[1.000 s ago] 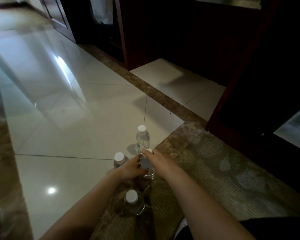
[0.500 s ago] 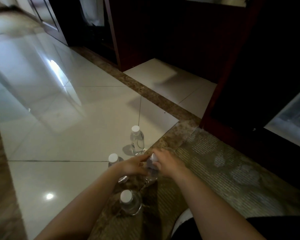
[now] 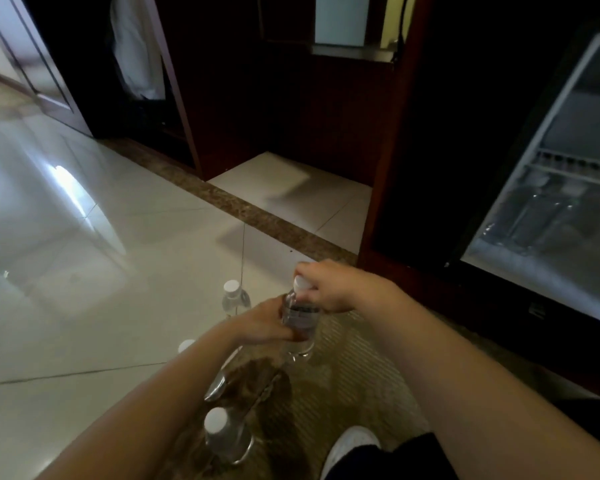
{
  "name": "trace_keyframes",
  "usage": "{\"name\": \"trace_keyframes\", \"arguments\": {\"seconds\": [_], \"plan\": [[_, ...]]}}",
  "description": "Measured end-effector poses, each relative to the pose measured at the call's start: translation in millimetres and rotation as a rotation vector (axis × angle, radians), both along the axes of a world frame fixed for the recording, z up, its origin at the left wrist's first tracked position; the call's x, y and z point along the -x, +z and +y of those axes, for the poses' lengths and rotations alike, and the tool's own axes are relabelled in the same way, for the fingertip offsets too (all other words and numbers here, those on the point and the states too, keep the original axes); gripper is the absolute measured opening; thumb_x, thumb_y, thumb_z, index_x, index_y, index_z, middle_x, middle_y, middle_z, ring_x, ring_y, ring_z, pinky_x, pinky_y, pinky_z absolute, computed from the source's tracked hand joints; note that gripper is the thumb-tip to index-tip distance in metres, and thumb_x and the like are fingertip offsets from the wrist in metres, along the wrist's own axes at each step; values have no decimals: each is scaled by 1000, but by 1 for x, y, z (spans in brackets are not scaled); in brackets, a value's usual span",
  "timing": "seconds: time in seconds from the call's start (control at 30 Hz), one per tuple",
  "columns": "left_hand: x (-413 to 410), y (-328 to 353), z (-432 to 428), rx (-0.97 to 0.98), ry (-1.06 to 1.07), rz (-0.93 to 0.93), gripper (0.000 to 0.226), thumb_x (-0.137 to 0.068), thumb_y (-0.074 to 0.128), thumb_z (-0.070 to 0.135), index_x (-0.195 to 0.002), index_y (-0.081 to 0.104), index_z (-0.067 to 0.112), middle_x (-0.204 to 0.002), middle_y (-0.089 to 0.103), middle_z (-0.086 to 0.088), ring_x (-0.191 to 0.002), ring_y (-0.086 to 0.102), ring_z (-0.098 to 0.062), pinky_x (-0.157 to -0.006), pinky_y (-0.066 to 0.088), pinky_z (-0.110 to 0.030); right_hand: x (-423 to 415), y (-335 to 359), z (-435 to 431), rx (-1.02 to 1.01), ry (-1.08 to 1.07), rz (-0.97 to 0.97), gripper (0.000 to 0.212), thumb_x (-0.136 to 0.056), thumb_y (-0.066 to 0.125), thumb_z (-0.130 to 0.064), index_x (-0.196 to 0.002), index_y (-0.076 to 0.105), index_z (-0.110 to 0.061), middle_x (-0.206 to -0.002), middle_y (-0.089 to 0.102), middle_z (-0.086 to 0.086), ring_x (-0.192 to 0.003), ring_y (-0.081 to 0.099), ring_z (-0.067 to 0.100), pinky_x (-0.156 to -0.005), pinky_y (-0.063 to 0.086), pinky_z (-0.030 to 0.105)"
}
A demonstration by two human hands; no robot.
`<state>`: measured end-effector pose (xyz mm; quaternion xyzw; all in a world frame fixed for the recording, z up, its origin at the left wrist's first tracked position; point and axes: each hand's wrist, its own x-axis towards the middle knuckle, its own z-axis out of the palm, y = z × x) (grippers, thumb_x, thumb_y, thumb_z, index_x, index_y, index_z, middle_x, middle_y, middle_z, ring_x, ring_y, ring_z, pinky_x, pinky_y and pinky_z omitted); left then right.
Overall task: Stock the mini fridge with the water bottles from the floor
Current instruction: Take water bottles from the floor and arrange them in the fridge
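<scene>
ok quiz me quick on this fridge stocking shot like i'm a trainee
1. True or false: the held bottle is already inside the mini fridge.
2. The left hand grips that bottle by its: A) cap B) body C) base.
3. Fill in: the right hand pinches the bottle's ___.
Key: 1 false, both hands hold it outside the fridge; 2 B; 3 cap.

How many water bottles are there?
4: held bottle gripped by left hand and right hand; far bottle on tile; half-hidden bottle behind left arm; near bottle by shoe. Fridge may hold more.
</scene>
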<state>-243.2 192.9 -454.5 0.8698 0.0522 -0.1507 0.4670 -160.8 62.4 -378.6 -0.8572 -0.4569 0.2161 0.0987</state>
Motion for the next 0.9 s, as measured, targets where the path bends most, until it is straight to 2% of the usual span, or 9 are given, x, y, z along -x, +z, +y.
{"name": "trace_keyframes", "arguments": {"seconds": [0.17, 0.23, 0.33, 0.43, 0.53, 0.6, 0.67, 0.83, 0.9], "plan": [[-26, 30, -27, -24, 4, -177, 38, -76, 74, 27, -106, 52, 32, -105, 61, 12, -100, 58, -3, -92, 50, -24, -15, 54, -35, 17, -13, -76, 29, -93, 53, -30, -119, 50, -18, -118, 55, 4, -103, 52, 22, -80, 42, 34], [-38, 42, -38, -26, 0, -215, 45, -74, 75, 33, -114, 55, 26, -110, 62, 9, -101, 59, -3, -90, 50, -24, -19, 76, -52, 8, -36, -84, 29, -93, 53, -30, -119, 51, -17, -104, 57, 1, -91, 55, 18, -78, 47, 34], [-57, 63, -58, -76, -11, -312, 43, -71, 77, 34, -110, 60, 24, -104, 65, 7, -95, 60, -3, -83, 49, -21, -30, 102, -79, -24, -68, -131, 30, -93, 54, -29, -120, 50, -17, -78, 46, -10, -68, 46, 6, -62, 41, 22], [-80, 85, -78, -107, -17, -396, 34, -69, 79, 32, -98, 63, 26, -87, 65, 13, -76, 58, 8, -67, 44, -10, -49, 121, -104, -93, -121, -158, 31, -89, 59, -33, -116, 54, -20, -89, 52, -9, -70, 50, 4, -64, 44, 22], [-105, 108, -101, -108, -29, -457, 27, -68, 80, 31, -88, 61, 30, -77, 62, 14, -65, 55, 14, -56, 39, -2, -66, 134, -129, -167, -194, -198, 30, -85, 63, -39, -110, 55, -24, -100, 55, -7, -89, 54, 11, -77, 46, 28], [-120, 122, -118, -105, -38, -492, 28, -67, 81, 33, -82, 58, 37, -75, 62, 16, -67, 56, 13, -56, 39, -1, -75, 141, -146, -226, -250, -211, 29, -84, 64, -40, -106, 53, -25, -101, 56, -6, -90, 55, 13, -77, 47, 29], [-135, 132, -136, -53, -55, -502, 28, -66, 82, 34, -83, 60, 39, -78, 66, 16, -73, 60, 13, -60, 41, -3, -84, 148, -165, -293, -312, -227, 28, -84, 65, -41, -102, 50, -26, -92, 54, -9, -81, 55, 9, -68, 44, 23], [-171, 148, -187, 46, -128, -493, 27, -68, 81, 29, -90, 64, 30, -86, 67, 14, -79, 62, 10, -65, 47, -6, -102, 151, -213, -337, -458, -357, 34, -87, 59, -44, -105, 52, -15, -87, 55, -2, -80, 55, 17, -66, 44, 29], [-187, 147, -206, 67, -132, -485, 32, -67, 81, 30, -95, 67, 23, -93, 68, 10, -89, 64, 0, -77, 52, -16, -112, 149, -230, -361, -506, -384, 35, -87, 58, -46, -99, 52, -14, -83, 54, -2, -77, 54, 18, -62, 42, 29]]}}
